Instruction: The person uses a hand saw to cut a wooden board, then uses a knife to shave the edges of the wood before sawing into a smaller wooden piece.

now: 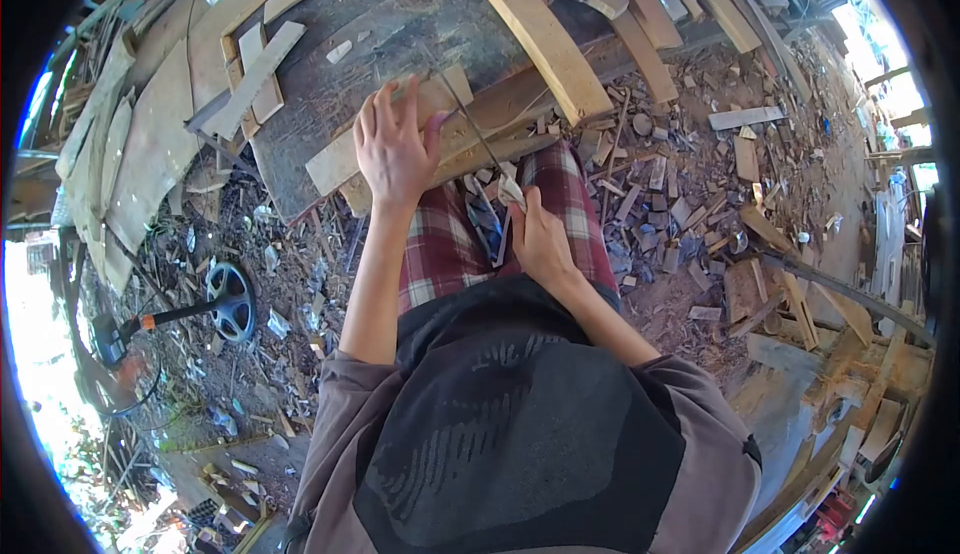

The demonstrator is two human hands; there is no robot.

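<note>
My left hand (394, 146) lies spread on a light wooden board (333, 165), which rests on a dark, worn work surface (375, 29) near my knees. Its fingers point away from me, with the thumb out to the right. Over my right thigh, my right hand (543, 239) is closed around the wrapped, whitish handle (510, 188) of a thin saw-like blade (472, 126). The blade runs up and left from the handle across the board, to the right of my left thumb.
A long curved plank (535, 34) crosses the right part of the surface. Short pale strips (262, 76) lie at its left. Wood scraps (672, 179) cover the ground at right. A black wheel (232, 301) on a shaft is at lower left.
</note>
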